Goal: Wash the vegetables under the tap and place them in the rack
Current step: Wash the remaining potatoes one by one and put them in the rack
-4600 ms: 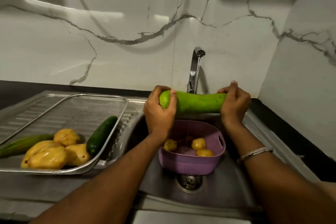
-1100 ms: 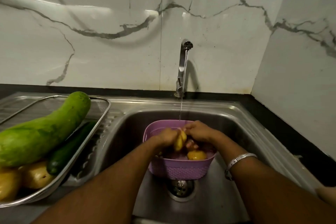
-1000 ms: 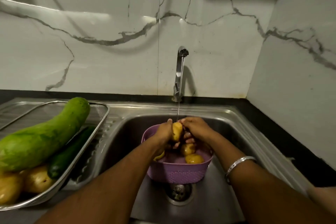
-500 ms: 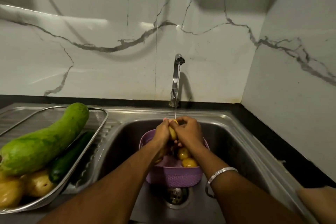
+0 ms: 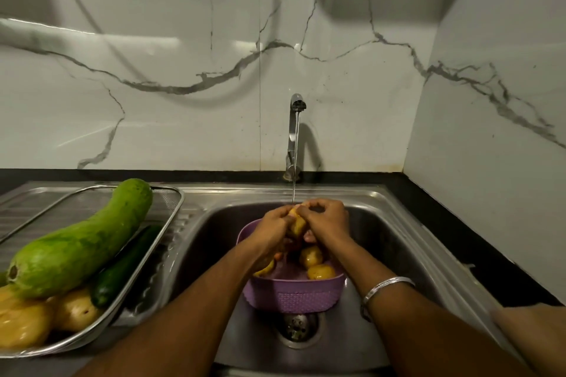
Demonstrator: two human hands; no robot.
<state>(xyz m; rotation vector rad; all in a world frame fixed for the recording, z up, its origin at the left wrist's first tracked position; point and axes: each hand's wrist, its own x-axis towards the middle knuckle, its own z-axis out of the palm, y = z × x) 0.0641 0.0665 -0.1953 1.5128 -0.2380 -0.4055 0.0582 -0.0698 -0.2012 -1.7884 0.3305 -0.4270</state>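
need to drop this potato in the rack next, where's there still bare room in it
The rack has bare mesh at its far left, behind the gourd. Its near end is crowded: potatoes piled under the gourd, with the cucumber along the right rim. Both hands hold the potato over the basket.

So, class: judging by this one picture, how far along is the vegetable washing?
Done: the long green gourd, a cucumber and some potatoes already lie in the rack. In hand: the left hand and right hand hold one potato under the tap stream. Left: at least two potatoes sit in the purple basket.
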